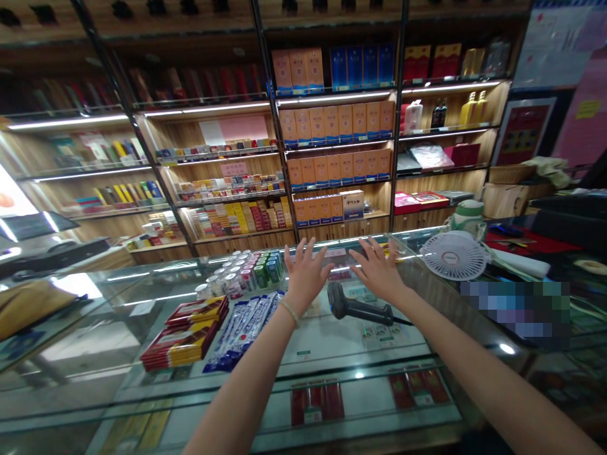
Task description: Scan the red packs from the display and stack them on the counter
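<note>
Both my arms reach forward over a glass display counter. My left hand has its fingers spread and holds nothing; a thin bracelet circles that wrist. Opposite it, my right hand is likewise spread and bare. A black barcode scanner lies on the glass just below and between the hands, apart from both. Left of my left hand are blue-and-white packets, stacks of red-and-yellow packs, and rows of small clear-topped containers beside green ones.
A white fan and a green-and-white bottle stand to the right, near a blurred-out dark object. Behind the counter, lit shelves hold rows of orange boxes. Red packs show under the glass.
</note>
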The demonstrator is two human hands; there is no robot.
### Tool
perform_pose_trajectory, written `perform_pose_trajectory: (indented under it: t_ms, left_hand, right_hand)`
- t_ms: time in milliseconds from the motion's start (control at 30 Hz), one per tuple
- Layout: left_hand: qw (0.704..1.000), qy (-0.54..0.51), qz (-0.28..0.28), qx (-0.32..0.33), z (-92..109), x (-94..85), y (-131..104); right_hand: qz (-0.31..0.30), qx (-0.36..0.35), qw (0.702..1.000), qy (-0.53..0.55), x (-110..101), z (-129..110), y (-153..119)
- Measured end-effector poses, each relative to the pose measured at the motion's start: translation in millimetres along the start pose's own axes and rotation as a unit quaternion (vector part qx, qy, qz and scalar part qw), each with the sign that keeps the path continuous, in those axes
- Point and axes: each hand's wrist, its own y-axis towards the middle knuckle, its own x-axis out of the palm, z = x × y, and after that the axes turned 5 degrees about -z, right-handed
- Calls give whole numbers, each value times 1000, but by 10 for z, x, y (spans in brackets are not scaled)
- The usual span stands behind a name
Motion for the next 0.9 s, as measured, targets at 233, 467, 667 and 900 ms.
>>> perform_pose_trajectory:
  t_ms: [233, 467, 667, 900]
  left_hand:
    - [1000, 6, 23, 0, -145, -82, -203]
    - [997, 22, 76, -10, -427, -148, -453]
    - [996, 37, 66, -37, -697, -240, -705]
    - [995, 64, 51, -64, -1011, -327, -999]
  right_hand:
    - [16, -24, 999, 22, -128, -360, 15]
    - [31, -52, 998, 37, -165, -656, 40]
    - [32, -57, 996, 58, -119, -930, 35]
    - [29, -83, 993, 80, -114, -1278, 37]
